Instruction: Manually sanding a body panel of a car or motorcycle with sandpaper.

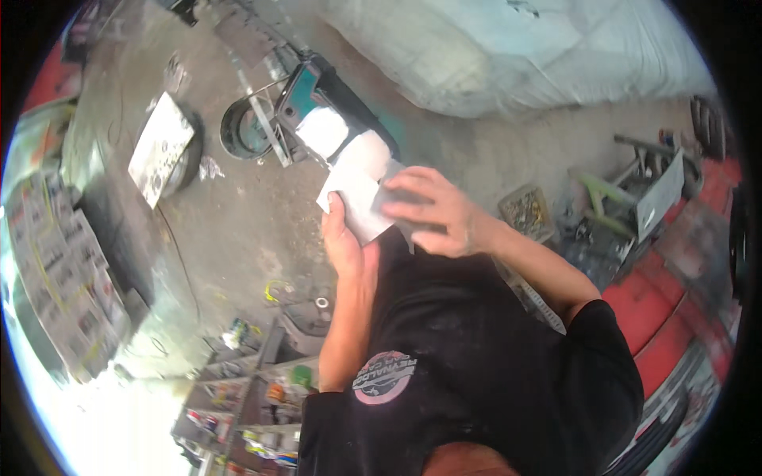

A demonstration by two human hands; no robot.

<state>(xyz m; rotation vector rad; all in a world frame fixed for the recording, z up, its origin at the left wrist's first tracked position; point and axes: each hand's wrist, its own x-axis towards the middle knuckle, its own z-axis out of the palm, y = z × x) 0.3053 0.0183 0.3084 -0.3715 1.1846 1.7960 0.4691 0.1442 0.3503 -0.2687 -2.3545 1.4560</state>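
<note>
My left hand (pixel 345 246) grips a flat white sheet (pixel 355 194) at its near left edge, thumb on top. Over the sheet's right side is my right hand (pixel 436 210), its bent fingers smeared by motion. They pinch a grey flat piece (pixel 384 197) against or just over the sheet; its exact kind does not show. Just beyond the sheet stands a black and teal panel (pixel 300 94) with smooth white patches (pixel 323 132) on it. One patch is partly behind the sheet.
A dark bucket (pixel 244 127) and metal bars adjoin the panel. Left are a spattered white board (pixel 161 147) and a newspaper-covered surface (pixel 63 270). Translucent sheeting (pixel 524 55) drapes far right. A green-legged stand (pixel 627 198) and shelves of cans (pixel 254 397) flank me.
</note>
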